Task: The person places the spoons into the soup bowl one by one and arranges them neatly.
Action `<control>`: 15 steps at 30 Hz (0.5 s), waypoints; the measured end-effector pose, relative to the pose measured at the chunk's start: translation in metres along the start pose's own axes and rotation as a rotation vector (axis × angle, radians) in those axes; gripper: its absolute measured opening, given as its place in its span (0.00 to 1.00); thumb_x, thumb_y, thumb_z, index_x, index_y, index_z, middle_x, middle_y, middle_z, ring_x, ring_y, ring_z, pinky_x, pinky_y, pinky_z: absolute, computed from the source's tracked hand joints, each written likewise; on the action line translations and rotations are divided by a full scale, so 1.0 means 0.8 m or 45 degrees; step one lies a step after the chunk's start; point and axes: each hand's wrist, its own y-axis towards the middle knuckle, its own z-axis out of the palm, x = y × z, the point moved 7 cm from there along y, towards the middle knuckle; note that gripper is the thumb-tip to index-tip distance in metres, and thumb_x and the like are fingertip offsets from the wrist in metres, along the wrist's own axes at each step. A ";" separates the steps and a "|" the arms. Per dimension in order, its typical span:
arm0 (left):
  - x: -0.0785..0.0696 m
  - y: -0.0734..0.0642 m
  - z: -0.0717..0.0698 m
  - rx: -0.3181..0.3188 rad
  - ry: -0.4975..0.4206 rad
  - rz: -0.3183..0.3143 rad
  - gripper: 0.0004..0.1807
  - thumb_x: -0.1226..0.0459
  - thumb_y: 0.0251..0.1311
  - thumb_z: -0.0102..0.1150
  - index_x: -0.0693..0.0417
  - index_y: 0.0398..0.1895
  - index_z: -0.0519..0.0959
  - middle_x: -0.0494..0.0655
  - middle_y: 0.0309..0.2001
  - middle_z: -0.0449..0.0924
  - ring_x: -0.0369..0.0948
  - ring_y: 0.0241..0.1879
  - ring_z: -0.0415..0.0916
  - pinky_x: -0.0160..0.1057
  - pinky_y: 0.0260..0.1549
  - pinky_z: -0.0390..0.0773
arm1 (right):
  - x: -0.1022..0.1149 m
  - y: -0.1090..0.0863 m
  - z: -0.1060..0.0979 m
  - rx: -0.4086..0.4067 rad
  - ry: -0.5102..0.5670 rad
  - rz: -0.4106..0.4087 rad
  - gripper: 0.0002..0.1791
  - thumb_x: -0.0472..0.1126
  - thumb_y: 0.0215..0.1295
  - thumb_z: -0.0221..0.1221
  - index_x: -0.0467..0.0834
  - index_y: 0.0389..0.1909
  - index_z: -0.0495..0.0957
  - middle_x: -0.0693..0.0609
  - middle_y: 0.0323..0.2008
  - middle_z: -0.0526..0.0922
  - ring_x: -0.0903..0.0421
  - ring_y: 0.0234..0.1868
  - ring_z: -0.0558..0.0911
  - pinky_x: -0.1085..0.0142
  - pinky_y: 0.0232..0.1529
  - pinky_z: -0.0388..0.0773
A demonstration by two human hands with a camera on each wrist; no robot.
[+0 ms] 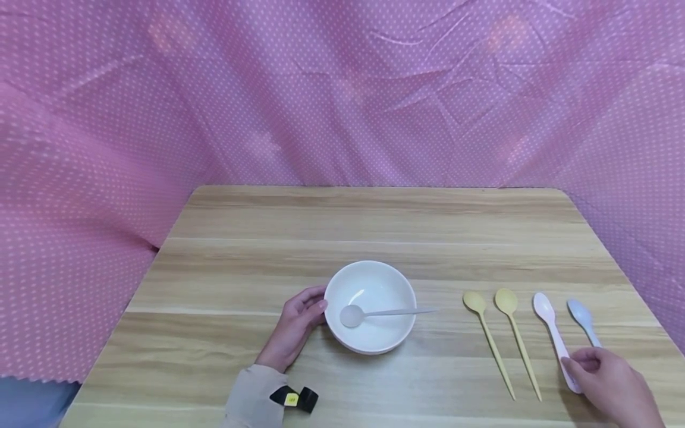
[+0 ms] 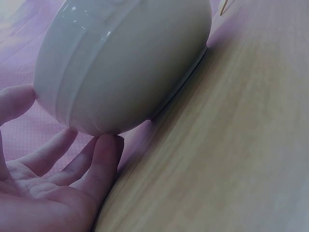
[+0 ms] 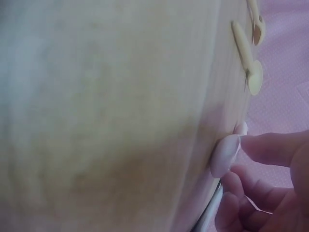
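Observation:
A white bowl (image 1: 370, 345) stands on the table, with a pale grey-white spoon (image 1: 351, 316) lying across it, its handle over the right rim. My left hand (image 1: 298, 324) is at the bowl's left side. In the left wrist view its fingertips (image 2: 104, 150) touch the outer wall of the bowl (image 2: 130, 63), without curling round it. My right hand (image 1: 615, 380) pinches the handle end of a pinkish-white spoon (image 1: 555, 339) between thumb and fingers. Just right of that spoon lies a light blue spoon (image 1: 581, 315), its handle partly hidden by the hand.
Two pale yellow spoons (image 1: 484, 321) lie side by side between the bowl and the pinkish-white spoon. The wood-grain table (image 1: 257, 220) has rounded far corners. Pink dotted cloth (image 1: 342, 107) hangs behind it and along both sides.

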 end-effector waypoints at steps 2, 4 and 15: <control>0.000 0.000 0.000 0.001 0.000 0.003 0.25 0.64 0.61 0.57 0.67 0.60 0.68 0.61 0.56 0.72 0.41 0.50 0.75 0.38 0.48 0.79 | -0.001 -0.001 0.002 0.028 -0.012 -0.001 0.30 0.56 0.66 0.53 0.28 0.43 0.75 0.47 0.31 0.85 0.52 0.31 0.80 0.60 0.28 0.72; 0.001 0.000 0.000 -0.002 -0.001 0.002 0.25 0.64 0.61 0.57 0.66 0.60 0.68 0.60 0.56 0.72 0.41 0.51 0.75 0.37 0.48 0.79 | 0.000 -0.002 0.003 0.033 -0.029 -0.007 0.29 0.55 0.65 0.53 0.29 0.41 0.76 0.48 0.30 0.85 0.55 0.30 0.79 0.62 0.27 0.71; 0.002 0.001 0.001 0.009 -0.008 0.013 0.25 0.64 0.61 0.57 0.66 0.60 0.67 0.59 0.56 0.73 0.40 0.50 0.76 0.37 0.48 0.79 | 0.008 -0.004 0.001 0.041 -0.053 -0.008 0.27 0.54 0.65 0.55 0.30 0.39 0.77 0.49 0.29 0.85 0.59 0.28 0.75 0.65 0.27 0.70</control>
